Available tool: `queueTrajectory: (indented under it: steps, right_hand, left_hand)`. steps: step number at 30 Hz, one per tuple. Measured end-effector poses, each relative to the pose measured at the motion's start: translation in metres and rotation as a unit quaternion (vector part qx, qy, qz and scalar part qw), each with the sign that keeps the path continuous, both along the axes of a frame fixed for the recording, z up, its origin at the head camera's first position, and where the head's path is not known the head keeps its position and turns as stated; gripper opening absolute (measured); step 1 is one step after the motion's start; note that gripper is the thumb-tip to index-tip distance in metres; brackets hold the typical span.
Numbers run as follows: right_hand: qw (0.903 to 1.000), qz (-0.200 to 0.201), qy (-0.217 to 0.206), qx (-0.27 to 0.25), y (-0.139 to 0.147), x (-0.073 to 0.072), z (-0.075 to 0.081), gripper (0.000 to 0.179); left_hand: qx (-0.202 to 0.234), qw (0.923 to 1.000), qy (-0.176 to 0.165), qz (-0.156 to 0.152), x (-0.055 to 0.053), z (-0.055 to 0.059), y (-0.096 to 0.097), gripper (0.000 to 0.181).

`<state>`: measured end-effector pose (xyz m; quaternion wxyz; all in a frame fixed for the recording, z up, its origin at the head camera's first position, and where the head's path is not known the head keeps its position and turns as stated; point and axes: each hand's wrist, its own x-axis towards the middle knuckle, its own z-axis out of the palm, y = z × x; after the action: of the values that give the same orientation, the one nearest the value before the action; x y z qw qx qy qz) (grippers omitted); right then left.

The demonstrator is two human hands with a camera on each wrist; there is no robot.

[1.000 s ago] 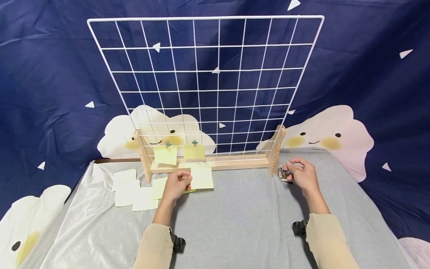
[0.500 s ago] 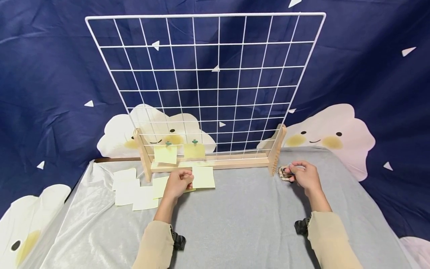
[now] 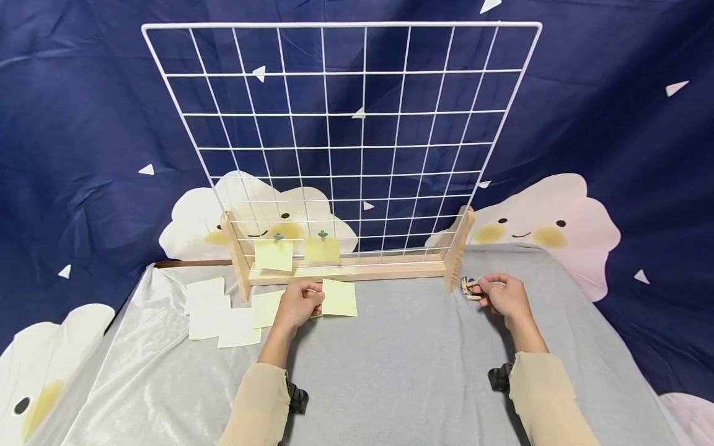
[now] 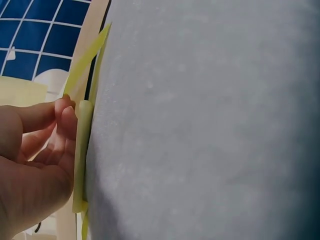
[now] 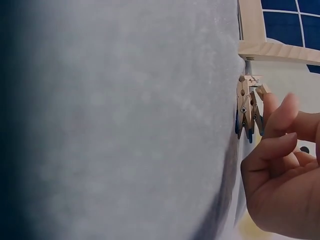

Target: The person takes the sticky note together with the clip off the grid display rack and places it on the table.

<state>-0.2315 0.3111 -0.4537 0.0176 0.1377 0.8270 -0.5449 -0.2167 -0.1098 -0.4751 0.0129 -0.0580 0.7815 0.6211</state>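
At the table's L side, pale yellow sticky notes (image 3: 207, 316) lie flat, overlapping, on grey cloth (image 3: 401, 371) w/ a soft, slightly creased nap. Just R of those, up on the white wire grid (image 3: 334, 25), two clipped notes (image 3: 321, 249) hang from small green clips (image 3: 322, 234), in front of the stand's pale wooden base bar (image 3: 385, 272): smooth, straight-edged, visible grain on the uprights.

Next, L hand (image 3: 301, 303) pinches the L edge of a held note (image 3: 340, 298) btw. thumb & fingertips, in front of the base bar; sheet looks tilted up at the fingers in L wrist view. Thin square paper, matte. Prob. v. light, floppy, creases easily; best hold = light pinch at an edge, approx. where it's held now.

Far R, just beside the R upright (image 3: 460, 251), sits a small bunch of wooden pegs (image 5: 243, 110): slim, w/ metal springs & blue ends. Prob. light but stiff; best gripped across the ends of the two legs. R hand (image 3: 506, 297) is at them, fingers curled in, gap narrow, tips touching one peg's end; can't tell if it's pinched.
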Motion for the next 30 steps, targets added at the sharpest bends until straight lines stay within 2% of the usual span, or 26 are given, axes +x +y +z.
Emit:
queueTrajectory:
  steps: [8, 21, 30]
  right_hand:
    - [0.9999, -0.007, -0.011, 0.01, -0.0009, -0.0023, -0.0011, 0.032]
    - [0.9995, -0.01, -0.027, 0.013, -0.0024, -0.0016, -0.0009, 0.03]
    - [0.9994, -0.017, -0.028, 0.01, -0.0006, -0.0024, -0.0038, 0.033]
  left_hand:
    - [-0.054, 0.9984, 0.007, 0.009, 0.0007, 0.0022, 0.0014, 0.005]
    - [-0.121, 0.9925, 0.015, 0.001, -0.0014, 0.003, 0.0022, 0.004]
    - [-0.108, 0.9938, 0.015, 0.02, 0.0013, 0.0054, 0.0053, 0.008]
